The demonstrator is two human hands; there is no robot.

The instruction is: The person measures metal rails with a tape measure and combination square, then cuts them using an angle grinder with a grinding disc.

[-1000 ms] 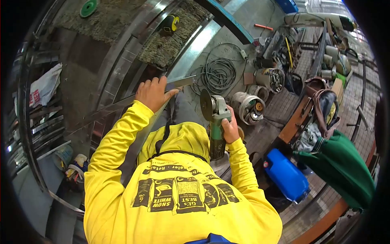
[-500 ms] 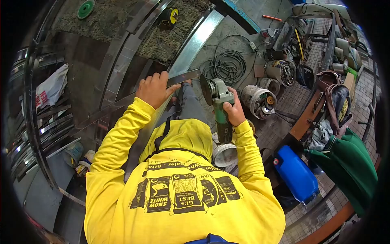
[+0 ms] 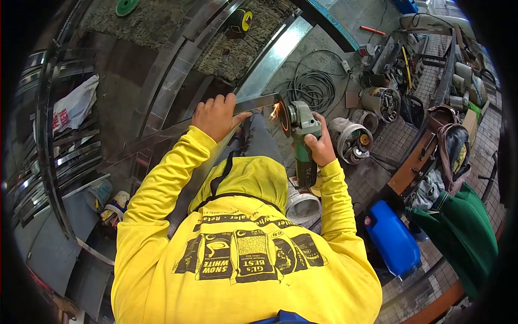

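Seen from above, a person in a yellow long-sleeved hooded shirt bends over metalwork on the floor. Near the middle of the frame, slightly left, the left hand (image 3: 217, 116) lies on a long flat metal strip (image 3: 258, 102), its fingers curled over the strip's upper edge and pressing it down. The strip runs on a slant from the left-centre of the frame up to the centre, and its free end sticks out just past the hand.

Just right of centre, the right hand (image 3: 320, 147) has its fingers clenched round the body of a green angle grinder (image 3: 304, 140). The grinder's disc (image 3: 284, 117) touches the end of the strip, where a small burst of orange sparks (image 3: 275, 110) shows.

A coil of grey cable (image 3: 310, 86) lies on the floor just above the grinder. A white bucket (image 3: 302, 205) sits below the right forearm, near the centre. A blue container (image 3: 393, 237) stands at the lower right, with a green cloth (image 3: 464, 232) beside it. A yellow and black tape measure (image 3: 240, 22) rests at the top centre on curved metal sheets, and a round green disc (image 3: 125, 6) lies at the top left. A white bag (image 3: 73, 108) hangs among metal bars at the left.
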